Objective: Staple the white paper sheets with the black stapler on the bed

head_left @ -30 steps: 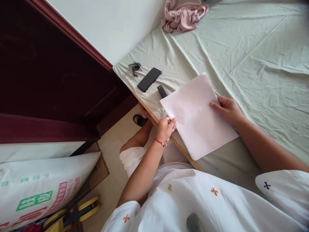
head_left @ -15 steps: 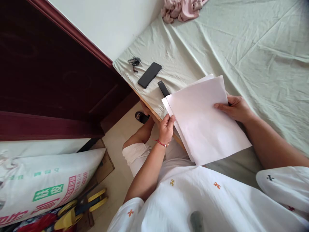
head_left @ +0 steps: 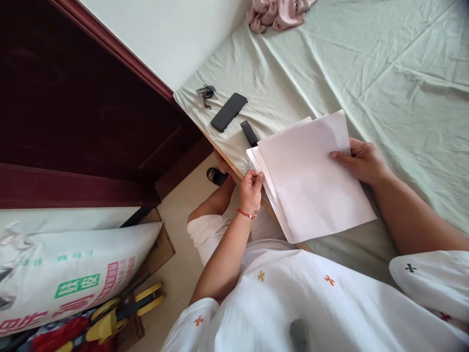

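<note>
A small stack of white paper sheets [head_left: 311,181] lies fanned at the near edge of a bed covered by a pale green sheet [head_left: 384,73]. My left hand [head_left: 251,189], with a red string bracelet at the wrist, pinches the stack's lower left edge. My right hand [head_left: 362,160] grips the top sheet at its right edge, thumb on top. The top sheet is shifted a little to the right of those under it.
A black phone [head_left: 229,111], a bunch of keys [head_left: 205,91] and a small black bar-shaped object [head_left: 249,132] lie on the bed's left corner. Pink cloth [head_left: 278,12] is bunched at the far end. A dark wooden door [head_left: 73,112] and a printed sack [head_left: 69,278] stand left.
The sheets went from one flat aligned stack to a fanned one, with the top sheet lifted and shifted right by my right hand. My left hand stayed at the lower left edge.
</note>
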Tool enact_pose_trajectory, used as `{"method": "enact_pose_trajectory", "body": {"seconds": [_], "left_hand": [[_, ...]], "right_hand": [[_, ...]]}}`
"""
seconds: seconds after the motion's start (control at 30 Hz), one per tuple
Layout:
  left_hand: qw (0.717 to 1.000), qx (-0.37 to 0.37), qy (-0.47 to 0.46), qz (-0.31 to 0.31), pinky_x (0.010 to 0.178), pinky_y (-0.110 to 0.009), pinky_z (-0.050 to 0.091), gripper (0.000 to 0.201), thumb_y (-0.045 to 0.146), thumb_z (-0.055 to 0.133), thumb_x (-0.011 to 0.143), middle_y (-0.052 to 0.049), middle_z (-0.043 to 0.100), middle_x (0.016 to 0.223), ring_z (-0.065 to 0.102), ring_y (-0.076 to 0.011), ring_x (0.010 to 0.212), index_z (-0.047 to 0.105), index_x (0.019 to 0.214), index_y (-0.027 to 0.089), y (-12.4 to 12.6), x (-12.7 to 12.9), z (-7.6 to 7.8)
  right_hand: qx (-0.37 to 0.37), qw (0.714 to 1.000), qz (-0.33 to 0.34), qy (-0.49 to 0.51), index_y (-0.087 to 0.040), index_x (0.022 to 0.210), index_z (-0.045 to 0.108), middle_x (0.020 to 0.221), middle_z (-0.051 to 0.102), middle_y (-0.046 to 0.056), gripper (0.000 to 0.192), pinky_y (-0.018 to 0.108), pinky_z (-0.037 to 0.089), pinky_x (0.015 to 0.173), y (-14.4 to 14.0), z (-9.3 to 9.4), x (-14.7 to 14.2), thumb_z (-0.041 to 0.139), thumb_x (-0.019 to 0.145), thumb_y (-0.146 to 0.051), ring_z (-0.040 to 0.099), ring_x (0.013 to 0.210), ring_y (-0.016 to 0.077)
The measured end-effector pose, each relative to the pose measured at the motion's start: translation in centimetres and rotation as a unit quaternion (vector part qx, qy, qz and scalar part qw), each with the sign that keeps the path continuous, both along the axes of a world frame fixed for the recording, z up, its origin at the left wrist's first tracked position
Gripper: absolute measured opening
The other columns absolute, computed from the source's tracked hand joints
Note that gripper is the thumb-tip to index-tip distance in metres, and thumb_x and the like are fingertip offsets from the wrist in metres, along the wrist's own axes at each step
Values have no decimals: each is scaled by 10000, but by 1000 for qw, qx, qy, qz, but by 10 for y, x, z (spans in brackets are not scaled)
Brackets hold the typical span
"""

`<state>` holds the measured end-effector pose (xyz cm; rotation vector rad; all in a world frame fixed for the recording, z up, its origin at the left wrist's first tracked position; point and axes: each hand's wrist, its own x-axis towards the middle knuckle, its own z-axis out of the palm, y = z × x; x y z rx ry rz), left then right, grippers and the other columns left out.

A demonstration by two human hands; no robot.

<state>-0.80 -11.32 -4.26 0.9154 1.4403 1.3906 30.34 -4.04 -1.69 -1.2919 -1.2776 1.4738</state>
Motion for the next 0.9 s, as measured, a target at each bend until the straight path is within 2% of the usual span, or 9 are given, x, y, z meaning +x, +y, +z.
{"method": "enact_pose_trajectory", "body": {"seconds": [0.17,0.33,0.5,0.6,0.7,0.9], "left_hand": [[1000,1,13,6,577,-225,294,531,667,824,777,61,453,661,361,-100,592,539,779,220,0,-2,-5],[999,9,39,21,584,-231,306,382,526,763,876,66,421,654,364,-108,588,535,809,227,0,0,-6],[995,0,82,65,665,-234,405,286,348,773,853,43,489,762,496,-127,690,510,857,236,2,-1,-5],[991,30,101,87,763,-240,457,308,240,791,801,24,532,866,556,-131,791,500,900,238,3,-1,-3],[991,66,85,82,810,-245,480,370,196,793,772,19,549,911,592,-131,842,483,968,248,2,1,-1],[996,41,-1,78,751,-253,495,491,315,816,813,35,588,844,606,-137,752,423,1106,286,-1,8,0]], "right_hand": [[11,1000,2,-11,-221,1096,786,1006,818,52,342,257,588,632,1,-2,2,857,831,-425,704,739,161],[17,999,-30,-8,-222,1032,793,916,801,39,319,260,572,607,0,2,-1,888,785,-401,671,691,150],[18,999,-49,8,-217,990,792,915,793,45,280,273,570,626,0,2,-2,890,779,-373,664,702,151],[24,997,-66,14,-213,940,790,888,782,38,240,260,553,617,-1,1,-2,885,784,-369,647,691,141],[21,997,-68,17,-212,926,788,880,776,35,228,252,539,610,-2,3,-2,884,783,-361,635,682,132],[14,999,-42,4,-207,959,793,886,779,36,246,243,535,597,-3,6,-3,877,793,-369,621,674,125]]}}
